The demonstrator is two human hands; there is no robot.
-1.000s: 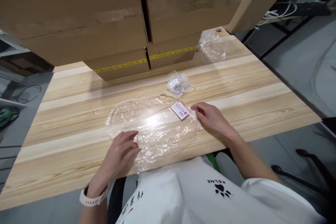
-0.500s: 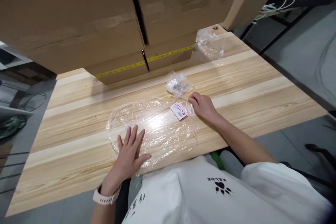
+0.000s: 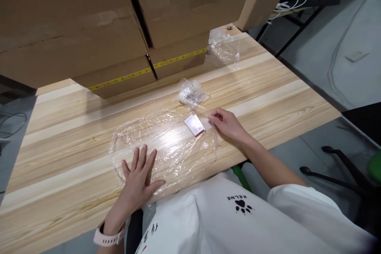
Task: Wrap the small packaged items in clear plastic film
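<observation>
A large clear plastic bag (image 3: 169, 147) lies flat on the wooden table (image 3: 268, 91), with a small white and red label (image 3: 194, 125) near its right end. My left hand (image 3: 138, 178) presses flat on the bag's near left part, fingers spread. My right hand (image 3: 228, 124) pinches the bag's right edge just beside the label. A small crumpled clear bag (image 3: 190, 93) with something dark inside lies just beyond the label.
Big cardboard boxes (image 3: 125, 27) with yellow tape stand along the table's far side. Another crumpled clear bag (image 3: 223, 49) lies at the far right by the boxes. The table's right edge drops to the floor, where a chair base (image 3: 336, 170) stands.
My left hand went from curled on the bag's near edge to flat with fingers spread. My right hand stayed at the bag's right edge by the label. The view shifted left.
</observation>
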